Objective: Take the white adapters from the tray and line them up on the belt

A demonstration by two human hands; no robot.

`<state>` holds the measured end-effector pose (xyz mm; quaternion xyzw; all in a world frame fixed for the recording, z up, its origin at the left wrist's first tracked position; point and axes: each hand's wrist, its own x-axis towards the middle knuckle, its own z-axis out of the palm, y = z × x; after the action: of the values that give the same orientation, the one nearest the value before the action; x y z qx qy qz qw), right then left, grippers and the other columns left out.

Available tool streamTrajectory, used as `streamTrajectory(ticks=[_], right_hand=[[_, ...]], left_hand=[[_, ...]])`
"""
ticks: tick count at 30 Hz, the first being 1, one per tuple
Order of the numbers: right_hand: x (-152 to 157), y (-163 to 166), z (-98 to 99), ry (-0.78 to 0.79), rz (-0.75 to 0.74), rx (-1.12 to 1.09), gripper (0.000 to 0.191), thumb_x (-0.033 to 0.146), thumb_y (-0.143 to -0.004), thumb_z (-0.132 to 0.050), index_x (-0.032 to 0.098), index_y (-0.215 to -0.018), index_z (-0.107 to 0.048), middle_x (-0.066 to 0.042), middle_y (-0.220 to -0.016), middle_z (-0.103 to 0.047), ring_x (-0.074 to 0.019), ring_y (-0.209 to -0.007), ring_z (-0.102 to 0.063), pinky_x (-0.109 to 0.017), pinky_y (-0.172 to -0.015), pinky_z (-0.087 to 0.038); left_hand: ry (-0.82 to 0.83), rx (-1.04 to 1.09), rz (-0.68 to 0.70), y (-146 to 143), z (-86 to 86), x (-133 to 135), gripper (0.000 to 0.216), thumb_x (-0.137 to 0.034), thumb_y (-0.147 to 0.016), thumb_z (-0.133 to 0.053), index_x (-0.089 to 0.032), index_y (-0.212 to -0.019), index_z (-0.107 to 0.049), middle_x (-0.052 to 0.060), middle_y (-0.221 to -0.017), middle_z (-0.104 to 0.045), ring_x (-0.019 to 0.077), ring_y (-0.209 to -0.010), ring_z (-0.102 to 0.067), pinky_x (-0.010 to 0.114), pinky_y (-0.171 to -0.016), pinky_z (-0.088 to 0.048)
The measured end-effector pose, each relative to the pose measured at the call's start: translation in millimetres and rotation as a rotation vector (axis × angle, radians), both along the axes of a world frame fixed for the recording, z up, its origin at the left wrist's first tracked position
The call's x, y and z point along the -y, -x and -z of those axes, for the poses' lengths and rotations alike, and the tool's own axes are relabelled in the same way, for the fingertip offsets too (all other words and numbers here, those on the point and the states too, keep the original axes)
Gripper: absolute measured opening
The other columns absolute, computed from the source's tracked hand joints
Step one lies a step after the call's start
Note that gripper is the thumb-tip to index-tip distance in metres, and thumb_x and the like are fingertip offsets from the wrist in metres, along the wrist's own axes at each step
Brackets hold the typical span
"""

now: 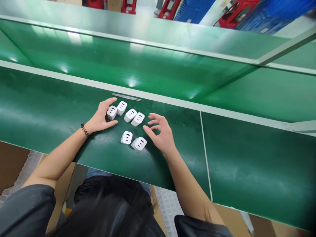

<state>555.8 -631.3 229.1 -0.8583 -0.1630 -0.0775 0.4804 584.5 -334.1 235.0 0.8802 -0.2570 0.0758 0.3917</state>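
Observation:
Several white USB wall chargers stand on the green bench, their port faces turned up. My left hand (103, 116) is spread around the leftmost charger (112, 112), thumb and fingers apart; whether it touches that charger I cannot tell. Close beside it stands another charger (121, 108). A pair of chargers (130, 115) leans together in the middle. Nearer to me are a charger (126, 138) and a tilted charger (139, 144). My right hand (160, 133) hovers right of the group, fingers curved and apart, holding nothing.
Metal tweezers (127, 97) lie behind the chargers, near the white rail (158, 98). A pale seam (206, 154) crosses the bench on the right. Beyond the green partition are red stools (235, 14) and blue crates (194, 10). Clear plastic trays (170, 207) sit below the bench's front edge.

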Motion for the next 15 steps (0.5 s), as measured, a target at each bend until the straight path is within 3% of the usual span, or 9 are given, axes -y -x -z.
streamTrajectory(ticks=[4,8,11,15], right_hand=[[-12,-11,-4.4,0.165,-0.131,0.018,0.072,0.047,-0.083,-0.07,0.029,-0.146,-0.04,-0.016,-0.141,-0.047,-0.0281,-0.107,-0.061,-0.044,-0.072,-0.061],[-27,-28,-4.9,0.27,-0.175,0.027,0.068,0.047,-0.086,-0.067,0.029,-0.146,-0.042,-0.015,-0.142,-0.049,-0.0356,-0.128,-0.05,-0.053,-0.083,-0.059],[-37,-41,-3.5,0.331,-0.179,0.017,0.057,0.043,-0.087,-0.066,0.024,-0.139,-0.05,-0.013,-0.135,-0.06,-0.0349,-0.124,-0.054,-0.056,-0.089,-0.057],[-40,-51,-1.8,0.332,-0.249,0.119,0.041,0.042,-0.087,-0.064,0.023,-0.122,-0.061,-0.01,-0.116,-0.072,-0.0319,-0.103,-0.068,-0.056,-0.087,-0.058]], left_hand=[[0.021,-0.182,0.073,-4,2.2,-9,0.081,-0.037,-0.085,-0.064,-0.023,-0.154,-0.023,0.016,-0.149,-0.045,0.0279,-0.132,-0.048,0.046,-0.106,-0.046],[0.036,-0.244,-0.007,-11,-2.6,-16,0.078,-0.034,-0.083,-0.067,-0.022,-0.151,-0.031,0.011,-0.133,-0.059,0.0211,-0.115,-0.06,0.035,-0.094,-0.054],[-0.014,-0.22,-0.011,-27,-5.8,-17,0.083,-0.034,-0.079,-0.071,-0.021,-0.15,-0.032,0.013,-0.133,-0.06,0.0232,-0.116,-0.06,0.04,-0.096,-0.053],[-0.061,-0.099,0.145,-39,-15.3,-3,0.085,-0.033,-0.073,-0.079,-0.017,-0.147,-0.04,0.017,-0.147,-0.049,0.0291,-0.136,-0.048,0.049,-0.115,-0.039]])
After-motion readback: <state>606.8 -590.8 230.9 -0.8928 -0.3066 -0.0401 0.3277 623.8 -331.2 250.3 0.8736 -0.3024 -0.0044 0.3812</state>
